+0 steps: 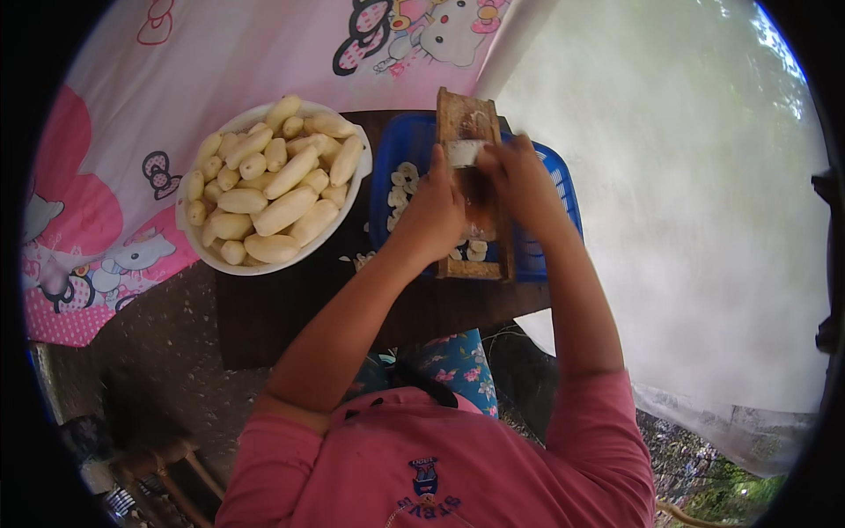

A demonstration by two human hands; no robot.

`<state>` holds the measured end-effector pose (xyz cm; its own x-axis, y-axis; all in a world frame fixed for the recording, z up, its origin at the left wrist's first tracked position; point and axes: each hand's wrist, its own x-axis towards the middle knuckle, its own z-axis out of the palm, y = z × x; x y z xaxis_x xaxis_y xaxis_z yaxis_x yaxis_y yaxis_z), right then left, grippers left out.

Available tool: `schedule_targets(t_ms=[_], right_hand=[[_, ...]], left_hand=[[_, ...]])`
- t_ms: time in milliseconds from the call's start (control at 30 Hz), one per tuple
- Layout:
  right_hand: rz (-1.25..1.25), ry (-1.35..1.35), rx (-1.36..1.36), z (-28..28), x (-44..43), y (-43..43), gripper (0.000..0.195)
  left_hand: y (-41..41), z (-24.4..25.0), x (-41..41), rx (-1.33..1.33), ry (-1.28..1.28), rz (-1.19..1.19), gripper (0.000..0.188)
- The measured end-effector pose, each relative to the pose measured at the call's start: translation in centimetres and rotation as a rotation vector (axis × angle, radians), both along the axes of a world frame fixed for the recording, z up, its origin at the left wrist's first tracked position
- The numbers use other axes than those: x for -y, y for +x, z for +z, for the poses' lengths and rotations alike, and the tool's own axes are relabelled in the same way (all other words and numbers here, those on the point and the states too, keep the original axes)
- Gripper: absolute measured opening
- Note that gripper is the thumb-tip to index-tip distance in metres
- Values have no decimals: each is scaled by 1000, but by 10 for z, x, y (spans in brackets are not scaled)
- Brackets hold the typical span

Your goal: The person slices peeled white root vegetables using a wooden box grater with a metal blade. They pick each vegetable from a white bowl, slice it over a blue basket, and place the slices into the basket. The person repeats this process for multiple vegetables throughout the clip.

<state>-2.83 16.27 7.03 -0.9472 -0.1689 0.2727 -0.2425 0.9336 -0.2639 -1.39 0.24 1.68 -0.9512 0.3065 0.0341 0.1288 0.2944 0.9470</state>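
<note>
A wooden slicer board (476, 269) with raised side rails lies lengthwise across a blue plastic basket (383, 224). My left hand (439, 208) grips the board's left rail, thumb up. My right hand (518, 181) is over the right rail near the pale blade area; its fingers are bent and blurred, and whether they hold a piece cannot be made out. Pale round slices (399, 191) lie in the basket left of the board, and a few slices (476, 249) show through the board's lower opening. On the left, a white plastic colander (362, 155) is heaped with peeled, pale tubers or bananas (287, 208).
A dark wooden table (264, 323) carries the colander and basket. Small scraps (362, 259) lie on it between them. Behind and left hangs a pink cartoon-print sheet (264, 53); a whitish sheet (693, 198) hangs on the right. Wooden furniture (171, 462) stands at lower left.
</note>
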Motion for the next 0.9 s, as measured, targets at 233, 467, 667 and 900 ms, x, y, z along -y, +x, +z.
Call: schedule_targets(t_ms=[233,467,667,900], right_hand=[[-3,-70,50,5,-2,-20,29],[72,-24,170,6,3,77,37],[55,-27,155,16,-4,-5,33],[97,72,-15,4,-20,-27,32]], left_hand=[[-3,-7,-2,-132,-8,35,66],[0,-3,0,20,38,-14,64],[0,0,1,3,-39,-8,62],[-2,-6,0,-82,-21,12,67]])
